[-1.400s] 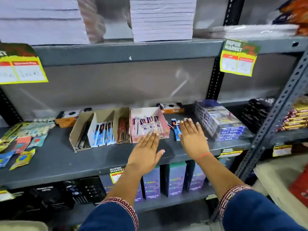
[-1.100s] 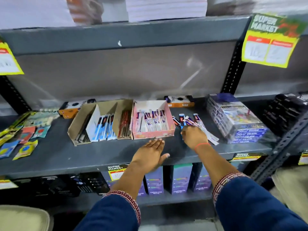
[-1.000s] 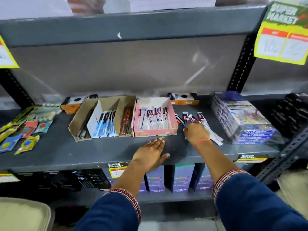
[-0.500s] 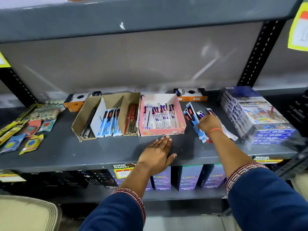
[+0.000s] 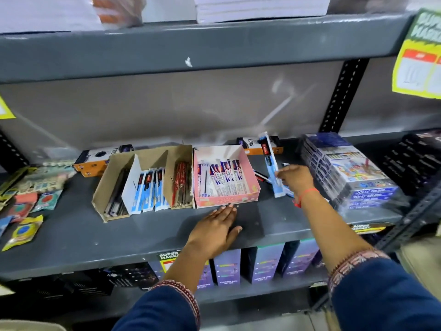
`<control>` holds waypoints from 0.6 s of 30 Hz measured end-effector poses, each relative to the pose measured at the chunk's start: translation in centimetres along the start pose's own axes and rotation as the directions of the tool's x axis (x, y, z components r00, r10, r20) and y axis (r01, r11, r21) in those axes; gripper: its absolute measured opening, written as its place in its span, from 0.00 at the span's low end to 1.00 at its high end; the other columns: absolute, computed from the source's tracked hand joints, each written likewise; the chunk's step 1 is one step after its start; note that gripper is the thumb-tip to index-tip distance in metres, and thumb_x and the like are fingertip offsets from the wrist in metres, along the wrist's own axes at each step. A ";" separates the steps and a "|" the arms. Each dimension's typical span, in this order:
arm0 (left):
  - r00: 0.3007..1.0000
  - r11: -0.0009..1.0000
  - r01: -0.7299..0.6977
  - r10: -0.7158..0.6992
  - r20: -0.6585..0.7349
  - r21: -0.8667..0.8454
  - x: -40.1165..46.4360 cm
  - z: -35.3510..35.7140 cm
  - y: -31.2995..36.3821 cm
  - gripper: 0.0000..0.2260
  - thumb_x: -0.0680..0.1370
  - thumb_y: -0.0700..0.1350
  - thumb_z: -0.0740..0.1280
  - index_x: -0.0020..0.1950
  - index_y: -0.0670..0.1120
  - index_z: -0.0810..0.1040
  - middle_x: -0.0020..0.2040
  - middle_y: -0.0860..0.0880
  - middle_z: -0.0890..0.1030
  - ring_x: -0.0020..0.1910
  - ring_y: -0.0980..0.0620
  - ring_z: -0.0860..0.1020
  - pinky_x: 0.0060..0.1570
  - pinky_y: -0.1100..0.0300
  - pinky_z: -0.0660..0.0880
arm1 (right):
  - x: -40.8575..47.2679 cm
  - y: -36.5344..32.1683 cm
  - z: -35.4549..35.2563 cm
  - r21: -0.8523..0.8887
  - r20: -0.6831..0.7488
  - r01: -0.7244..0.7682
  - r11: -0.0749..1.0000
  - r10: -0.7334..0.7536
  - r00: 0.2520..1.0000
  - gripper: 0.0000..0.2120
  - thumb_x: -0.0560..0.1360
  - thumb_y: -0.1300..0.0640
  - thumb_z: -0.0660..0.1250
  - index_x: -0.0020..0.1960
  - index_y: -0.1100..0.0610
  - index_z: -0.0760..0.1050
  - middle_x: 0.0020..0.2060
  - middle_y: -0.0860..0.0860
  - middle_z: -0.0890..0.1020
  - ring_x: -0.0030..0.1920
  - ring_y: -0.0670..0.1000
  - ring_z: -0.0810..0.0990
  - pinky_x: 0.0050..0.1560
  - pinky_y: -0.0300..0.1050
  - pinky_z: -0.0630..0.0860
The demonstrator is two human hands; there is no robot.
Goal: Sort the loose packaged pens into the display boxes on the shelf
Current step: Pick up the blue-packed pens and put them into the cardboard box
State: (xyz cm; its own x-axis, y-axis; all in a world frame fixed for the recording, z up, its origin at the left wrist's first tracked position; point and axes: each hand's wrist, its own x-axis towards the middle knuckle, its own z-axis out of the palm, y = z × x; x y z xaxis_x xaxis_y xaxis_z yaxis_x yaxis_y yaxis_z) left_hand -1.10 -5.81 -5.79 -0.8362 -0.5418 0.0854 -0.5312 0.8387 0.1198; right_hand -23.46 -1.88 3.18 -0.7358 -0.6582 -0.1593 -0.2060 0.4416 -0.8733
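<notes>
Grey shelf [image 5: 71, 237]: brown box [image 5: 124, 185], pink box [image 5: 226, 200], sachets [image 5: 22, 231].

R hand [image 5: 294, 179] grips pen pack [image 5: 270, 163]; L hand [image 5: 214, 229] flat on shelf [image 5: 95, 235].

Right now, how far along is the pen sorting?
Done: the pink box and cardboard box already hold rows of pens. In hand: the right hand holds a blue-and-white pen packet; the left hand rests flat on the shelf. Left: a few loose pens beside the pink box.
</notes>
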 end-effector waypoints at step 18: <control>0.998 0.999 -0.018 0.016 -0.062 -0.028 -1.0 -0.2 -1.0 0.23 0.80 0.57 0.50 0.72 0.48 0.57 0.73 0.49 0.62 0.72 0.51 0.58 0.65 0.58 0.60 | -11.5 0.8 3.8 0.557 0.276 -0.033 0.830 -0.148 0.950 0.14 0.72 0.66 0.67 0.31 0.53 0.77 0.23 0.42 0.80 0.26 0.39 0.73 0.29 0.31 0.68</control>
State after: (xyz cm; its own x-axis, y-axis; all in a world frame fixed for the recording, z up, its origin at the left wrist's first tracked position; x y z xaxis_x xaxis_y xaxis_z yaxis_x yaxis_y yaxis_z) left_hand 0.31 -6.12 -5.81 -0.8346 -0.5305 0.1483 -0.5121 0.8464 0.1461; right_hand -12.72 3.77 2.57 -0.4900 -0.8588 -0.1495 0.2122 0.0488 -0.9760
